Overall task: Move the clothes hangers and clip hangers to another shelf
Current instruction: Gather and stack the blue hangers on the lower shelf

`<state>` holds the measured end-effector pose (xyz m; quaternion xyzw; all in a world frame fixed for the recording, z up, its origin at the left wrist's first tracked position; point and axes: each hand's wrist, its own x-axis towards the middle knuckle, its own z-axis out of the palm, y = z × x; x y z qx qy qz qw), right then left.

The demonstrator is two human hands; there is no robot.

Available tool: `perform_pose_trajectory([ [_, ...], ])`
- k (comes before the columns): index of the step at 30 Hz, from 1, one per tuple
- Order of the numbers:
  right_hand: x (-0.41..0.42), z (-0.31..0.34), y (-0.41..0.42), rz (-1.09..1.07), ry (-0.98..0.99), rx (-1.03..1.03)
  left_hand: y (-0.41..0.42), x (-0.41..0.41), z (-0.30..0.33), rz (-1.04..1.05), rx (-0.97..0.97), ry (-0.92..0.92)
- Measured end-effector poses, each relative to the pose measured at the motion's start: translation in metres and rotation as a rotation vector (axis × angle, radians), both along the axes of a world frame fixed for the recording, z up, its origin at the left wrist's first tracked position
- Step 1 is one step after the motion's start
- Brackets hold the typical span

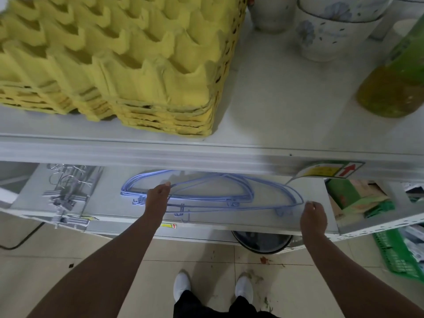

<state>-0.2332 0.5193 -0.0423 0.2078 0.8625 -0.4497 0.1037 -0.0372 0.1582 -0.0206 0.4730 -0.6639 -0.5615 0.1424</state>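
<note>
Left hand on blue hangers; right hand beside.

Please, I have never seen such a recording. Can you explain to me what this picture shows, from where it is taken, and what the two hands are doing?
There is no machine: a person wears a camera on the head, looking down at their own arms and white shoes. The left hand pinches one of the blue wire hangers lying in a loose pile on the lower shelf. The right hand hovers at the pile's right end and seems to hold nothing. Left of the pile lie metal clip hangers. On the upper shelf stand yellow egg trays, flowered bowls and a bottle.
</note>
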Motion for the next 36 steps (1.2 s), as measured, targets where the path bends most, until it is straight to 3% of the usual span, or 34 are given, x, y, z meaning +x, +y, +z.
perform_pose_trajectory([
  [7, -0.022, -0.012, -0.011, 0.147, -0.082, -0.028, 0.018, 0.005, -0.004, 0.132, 0.199, 0.055],
  [20, -0.023, -0.008, -0.014, 0.084, -0.211, -0.266, 0.031, 0.013, 0.003, 0.286, 0.482, 0.187],
  [26, -0.024, -0.009, -0.015, -0.043, -0.313, -0.392, 0.020, 0.019, 0.006, 0.306, 0.496, 0.169],
  [36, 0.006, 0.009, -0.060, -0.094, -0.106, -0.597, -0.006, 0.032, 0.027, 0.286, 0.444, 0.226],
])
